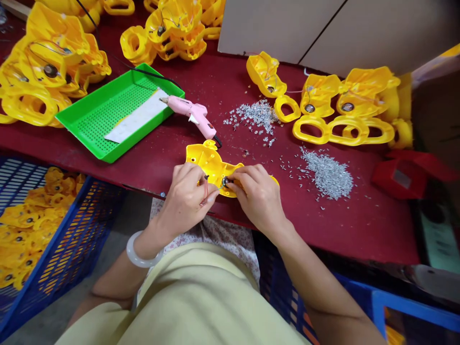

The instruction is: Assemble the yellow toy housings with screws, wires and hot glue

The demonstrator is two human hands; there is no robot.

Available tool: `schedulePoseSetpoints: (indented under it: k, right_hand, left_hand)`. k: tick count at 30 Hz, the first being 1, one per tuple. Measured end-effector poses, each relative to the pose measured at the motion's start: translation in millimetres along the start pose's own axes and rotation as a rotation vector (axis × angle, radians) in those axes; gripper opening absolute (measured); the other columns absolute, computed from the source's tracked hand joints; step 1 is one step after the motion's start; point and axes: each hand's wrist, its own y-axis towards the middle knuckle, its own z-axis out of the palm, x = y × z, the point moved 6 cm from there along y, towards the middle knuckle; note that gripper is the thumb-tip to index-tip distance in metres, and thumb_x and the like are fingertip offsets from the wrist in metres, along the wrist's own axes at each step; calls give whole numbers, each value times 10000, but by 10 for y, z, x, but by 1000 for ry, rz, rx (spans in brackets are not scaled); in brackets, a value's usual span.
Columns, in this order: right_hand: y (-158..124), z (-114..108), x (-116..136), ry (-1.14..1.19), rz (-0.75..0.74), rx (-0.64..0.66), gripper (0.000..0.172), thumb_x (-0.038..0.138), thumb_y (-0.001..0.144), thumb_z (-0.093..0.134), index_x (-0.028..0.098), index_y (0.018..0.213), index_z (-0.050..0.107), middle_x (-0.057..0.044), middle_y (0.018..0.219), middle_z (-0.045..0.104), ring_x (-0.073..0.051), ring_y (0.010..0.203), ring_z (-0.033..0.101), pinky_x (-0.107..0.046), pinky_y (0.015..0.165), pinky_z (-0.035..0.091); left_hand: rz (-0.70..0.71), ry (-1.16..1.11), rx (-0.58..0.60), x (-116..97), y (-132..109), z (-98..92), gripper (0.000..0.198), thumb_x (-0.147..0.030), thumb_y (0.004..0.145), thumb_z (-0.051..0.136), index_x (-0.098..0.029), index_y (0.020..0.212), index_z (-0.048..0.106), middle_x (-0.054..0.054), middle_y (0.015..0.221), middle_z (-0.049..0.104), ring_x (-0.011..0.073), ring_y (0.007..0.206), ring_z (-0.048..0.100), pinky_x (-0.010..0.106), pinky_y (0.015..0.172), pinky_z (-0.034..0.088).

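Head view: the left hand [185,201] is grasping a yellow plastic housing [210,165] along its near side, with a pale bangle [142,252] sitting on the wrist and a red wire [205,194] running down beside the fingers. The right hand [258,199] is gripping the same housing from the opposite side, its fingertips [235,177] closing around a small dark round component [225,182] seated on the housing. Both hands are clenched on the work, and the housing is being held near the front edge of the dark red surface [323,230].

Just beyond the housing, a pink hot glue gun [190,112] is lying on the surface beside a green plastic tray [118,148] that is carrying a white sheet [136,117]. Two heaps of small silver pieces [327,175] are lying to the right of the hands. Further yellow housings [345,105], several fitted with wires, are piled along the far side of the surface. A red plastic object [400,177] is resting at the right end. Below the surface on the left, a blue slatted crate [77,235] is holding more yellow parts [25,230].
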Motion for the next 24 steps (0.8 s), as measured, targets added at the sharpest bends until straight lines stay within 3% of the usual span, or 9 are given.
schedulePoseSetpoints:
  k: [7, 15, 22, 24]
  right_hand:
    - [25, -8, 38, -43, -78, 7, 114, 194, 909, 542, 170, 874, 648, -70, 880, 694, -191, 797, 532, -317, 656, 469]
    - [22, -12, 1, 28, -153, -29, 86, 176, 893, 557, 157, 886, 640, -78, 869, 679, -180, 785, 516, -307, 668, 474]
    - [43, 22, 5, -26, -120, 93, 125, 199, 914, 521, 185, 870, 637, -71, 876, 678, -185, 782, 550, -315, 640, 464]
    - [30, -22, -15, 3, -78, 68, 119, 219, 919, 521, 199, 875, 630, -65, 887, 666, -178, 799, 568, -310, 671, 479]
  left_hand:
    - [10, -24, -13, 2, -26, 17, 123, -148, 866, 588, -151, 756, 645, 95, 981, 630, 233, 959, 549, 386, 811, 406]
    - [-3, -35, 4, 40, -57, 58, 119, -167, 872, 582, -173, 754, 596, 64, 965, 649, 214, 955, 575, 384, 838, 404]
    - [12, -31, 18, 24, -39, 51, 108, -179, 874, 592, -164, 768, 612, 59, 913, 651, 216, 925, 581, 394, 838, 401]
    - [12, -30, 36, 26, -38, 56, 93, -191, 878, 596, -163, 792, 622, 59, 915, 650, 218, 928, 579, 397, 833, 394]
